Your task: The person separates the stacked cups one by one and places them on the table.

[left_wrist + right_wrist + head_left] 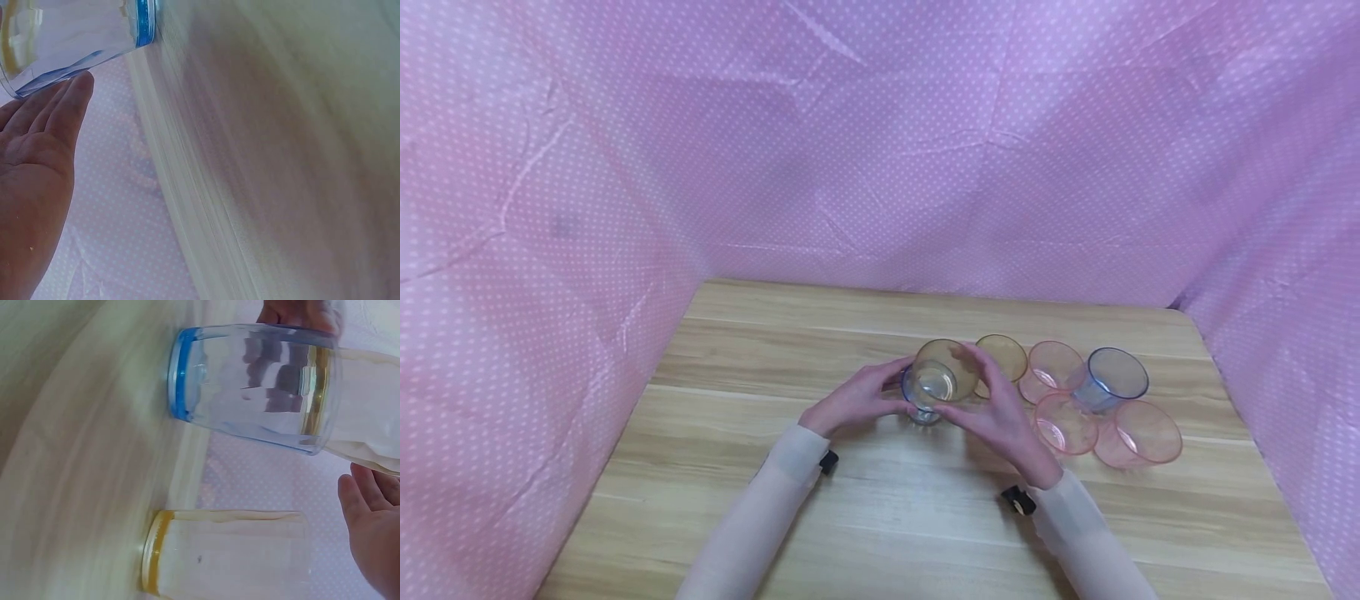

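A clear blue-tinted cup (pixel 922 417) stands upright on the table, its blue base ring (pixel 182 375) down on the wood. My left hand (pixel 863 398) holds it from the left, thumb and fingers to either side. Above it, my right hand (pixel 1002 415) grips an amber cup (pixel 946 360) between thumb and fingers. In the right wrist view, the amber cup's ringed base sits inside the blue cup's mouth while most of its wall stays above the rim. The left wrist view shows my left fingers (pixel 72 103) against the blue cup's wall.
Right of my hands stand another amber cup (pixel 1002 357), three pink cups, among them a rear one (pixel 1055 362), a front one (pixel 1066 427) and a right one (pixel 1150 433), and a blue cup (pixel 1117 375). Pink dotted cloth (pixel 880 167) surrounds the wooden table (pixel 760 350).
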The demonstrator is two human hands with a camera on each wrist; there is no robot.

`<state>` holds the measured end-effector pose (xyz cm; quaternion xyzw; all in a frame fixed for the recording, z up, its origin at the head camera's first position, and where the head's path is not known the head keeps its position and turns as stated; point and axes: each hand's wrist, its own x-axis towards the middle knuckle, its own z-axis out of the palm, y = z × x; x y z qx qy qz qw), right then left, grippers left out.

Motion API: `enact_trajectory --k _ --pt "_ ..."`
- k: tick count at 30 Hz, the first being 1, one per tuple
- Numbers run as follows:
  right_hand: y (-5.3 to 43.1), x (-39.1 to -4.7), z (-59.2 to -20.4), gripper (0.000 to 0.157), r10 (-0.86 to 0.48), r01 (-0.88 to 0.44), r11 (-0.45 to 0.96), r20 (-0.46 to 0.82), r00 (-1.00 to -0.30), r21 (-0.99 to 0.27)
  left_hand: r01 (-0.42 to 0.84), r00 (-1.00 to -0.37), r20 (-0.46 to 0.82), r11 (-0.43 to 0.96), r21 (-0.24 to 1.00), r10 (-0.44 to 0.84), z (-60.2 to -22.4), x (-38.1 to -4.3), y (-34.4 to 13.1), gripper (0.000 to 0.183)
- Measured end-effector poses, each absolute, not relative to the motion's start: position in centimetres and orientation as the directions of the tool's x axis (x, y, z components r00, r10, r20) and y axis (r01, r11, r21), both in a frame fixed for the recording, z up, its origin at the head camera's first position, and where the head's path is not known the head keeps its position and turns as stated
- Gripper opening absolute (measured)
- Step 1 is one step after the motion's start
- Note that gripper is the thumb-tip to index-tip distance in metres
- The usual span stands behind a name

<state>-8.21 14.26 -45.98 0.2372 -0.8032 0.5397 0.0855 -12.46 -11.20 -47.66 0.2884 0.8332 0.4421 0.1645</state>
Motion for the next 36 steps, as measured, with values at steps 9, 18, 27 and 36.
enact_trajectory --k 9,18,27,36 --pt "14.6 -7.1 -45.0 0.099 -0.240 -0.492 0.263 0.438 -0.866 -0.830 0.321 -0.776 -0.024 0.427 0.845 0.630 -47.8 -12.4 -11.2 0.082" --pt "15.4 -6.1 -44.5 0.101 -0.199 -0.505 0.261 0.466 -0.862 -0.823 0.307 -0.772 -0.030 0.415 0.857 0.635 -47.7 -12.2 -11.2 0.081" --pt "16.5 -5.0 -44.6 0.099 -0.181 -0.478 0.298 0.443 -0.878 -0.826 0.295 -0.784 -0.050 0.442 0.847 0.619 -47.6 -12.1 -11.2 0.082" --pt "17.2 -4.0 -44.9 0.097 -0.124 -0.447 0.327 0.431 -0.894 -0.833 0.287 -0.787 -0.061 0.452 0.845 0.614 -47.7 -12.1 -11.2 0.084"
